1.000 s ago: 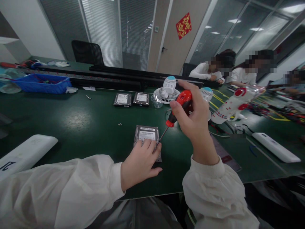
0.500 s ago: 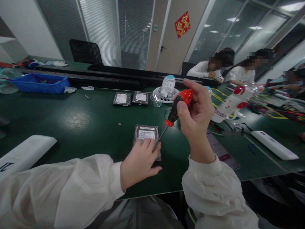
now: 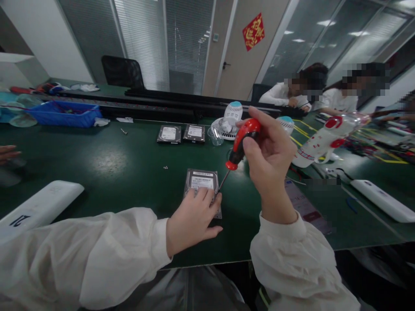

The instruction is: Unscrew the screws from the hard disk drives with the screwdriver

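A hard drive (image 3: 201,180) lies label up on the green table (image 3: 106,164) in front of me. My left hand (image 3: 193,218) rests flat on its near half, fingers spread, pressing it down. My right hand (image 3: 270,157) is closed round the red and black handle of a screwdriver (image 3: 239,144). The thin shaft slants down and left, and its tip meets the drive's right edge beside my left fingertips.
Two more hard drives (image 3: 169,134) (image 3: 194,133) lie further back, with small white fans (image 3: 228,121) and a clear cup (image 3: 214,136) beside them. Tiny screws (image 3: 165,166) lie loose. A blue bin (image 3: 65,114) stands far left, white cases (image 3: 39,207) (image 3: 382,199) at both sides. Other people sit at far right; another hand (image 3: 8,153) shows at left.
My right hand has turned the screwdriver handle between its fingers, tilting it slightly more upright. My left hand stays on the drive. A hand has come into view at the left edge.
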The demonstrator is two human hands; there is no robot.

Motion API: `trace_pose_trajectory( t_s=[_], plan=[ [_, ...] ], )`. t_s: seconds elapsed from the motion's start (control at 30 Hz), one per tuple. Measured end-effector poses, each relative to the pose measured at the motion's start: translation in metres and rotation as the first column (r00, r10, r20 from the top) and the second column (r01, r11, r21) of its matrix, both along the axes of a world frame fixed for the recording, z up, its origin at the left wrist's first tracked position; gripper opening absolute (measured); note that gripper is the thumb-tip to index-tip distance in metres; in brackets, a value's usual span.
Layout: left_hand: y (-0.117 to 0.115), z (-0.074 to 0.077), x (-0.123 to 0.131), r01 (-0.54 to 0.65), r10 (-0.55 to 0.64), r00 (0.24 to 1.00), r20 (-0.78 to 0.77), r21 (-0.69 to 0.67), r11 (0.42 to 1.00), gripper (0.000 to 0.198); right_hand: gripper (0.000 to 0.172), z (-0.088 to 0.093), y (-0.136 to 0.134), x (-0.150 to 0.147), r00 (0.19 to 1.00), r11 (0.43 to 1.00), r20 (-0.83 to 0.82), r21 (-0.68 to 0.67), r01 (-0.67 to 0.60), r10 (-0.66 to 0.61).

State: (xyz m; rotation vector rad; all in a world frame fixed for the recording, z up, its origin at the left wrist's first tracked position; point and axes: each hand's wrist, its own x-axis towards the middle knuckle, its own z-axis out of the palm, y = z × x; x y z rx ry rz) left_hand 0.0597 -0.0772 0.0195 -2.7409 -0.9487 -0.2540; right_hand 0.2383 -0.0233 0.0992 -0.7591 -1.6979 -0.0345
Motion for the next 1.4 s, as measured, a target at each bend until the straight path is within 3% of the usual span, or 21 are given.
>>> trace_pose_trajectory(
  t_s=[0.07,0.23,0.4,0.53,0.77,0.93,1.03,1.13,1.27,1.4],
  plan=[
    [0.0,0.0,0.0,-0.003,0.003,1.0,-0.002,-0.005,1.0,0.076,0.035,0.0,-0.001,0.0,0.999,0.999,0.032,-0.036,0.018,-0.017],
    [0.0,0.0,0.0,-0.008,0.007,1.0,-0.02,-0.015,1.0,0.077,0.031,0.001,0.002,0.0,0.99,0.986,0.025,0.094,0.135,-0.138],
    [0.0,-0.001,0.0,-0.006,0.006,1.0,-0.015,-0.01,1.0,0.076,0.037,-0.004,0.005,0.005,0.999,0.999,0.006,-0.025,0.04,-0.039],
    [0.0,-0.001,0.0,-0.003,0.003,1.0,0.001,-0.007,1.0,0.075,0.03,-0.004,0.005,0.003,1.0,1.0,-0.014,0.0,-0.014,0.014],
    [-0.001,-0.002,0.0,-0.003,0.003,1.0,-0.001,-0.003,1.0,0.076,0.03,0.0,-0.001,-0.001,0.978,0.979,0.05,-0.012,0.205,-0.204],
    [0.0,-0.001,0.0,-0.003,0.003,1.0,0.0,-0.002,1.0,0.075,0.033,-0.003,0.001,0.003,0.989,0.989,0.055,-0.05,0.139,-0.136],
    [0.0,-0.002,0.0,-0.003,0.003,1.0,-0.007,-0.001,1.0,0.075,0.031,-0.004,0.007,0.005,0.988,0.987,0.036,0.058,0.148,-0.15],
    [0.001,-0.002,0.0,-0.005,0.005,1.0,-0.011,0.0,1.0,0.076,0.035,-0.004,0.012,0.008,0.998,0.985,0.001,0.161,0.069,-0.07],
    [0.001,-0.002,0.0,-0.007,0.007,1.0,-0.009,-0.003,1.0,0.076,0.035,-0.006,0.014,0.011,0.999,0.995,-0.025,0.099,-0.021,0.024],
    [0.0,-0.002,0.0,-0.007,0.007,1.0,-0.006,-0.001,1.0,0.074,0.034,-0.006,0.013,0.01,0.999,0.994,-0.006,0.109,0.032,-0.032]
  ],
)
